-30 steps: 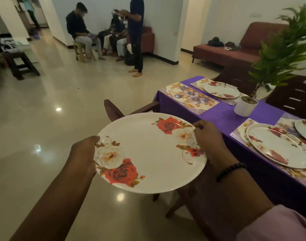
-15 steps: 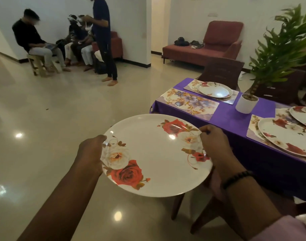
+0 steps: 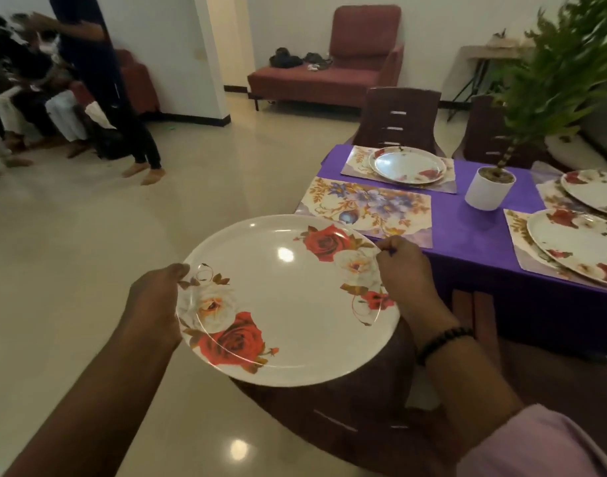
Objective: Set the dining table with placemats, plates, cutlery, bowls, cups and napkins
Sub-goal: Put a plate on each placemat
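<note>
I carry a large white plate (image 3: 288, 301) printed with red and white roses, level in front of me. My left hand (image 3: 154, 304) grips its left rim and my right hand (image 3: 405, 280) grips its right rim, thumb on top. Just beyond the plate lies a bare floral placemat (image 3: 367, 206) at the near left corner of the purple-clothed table (image 3: 474, 232). Three other placemats carry rose plates: one at the far left (image 3: 409, 165), one at the near right (image 3: 577, 246) and one at the far right (image 3: 594, 191).
A potted plant in a white pot (image 3: 489, 187) stands mid-table. Dark wooden chairs (image 3: 398, 118) line the far side, and another chair (image 3: 347, 418) sits under the plate near me. A red sofa (image 3: 329, 74) is at the back. Several people (image 3: 88, 91) are at the left.
I have moved closer to the table with the plate still in both hands. The bare placemat now lies just past the plate's right rim, and the view has turned rightward.
</note>
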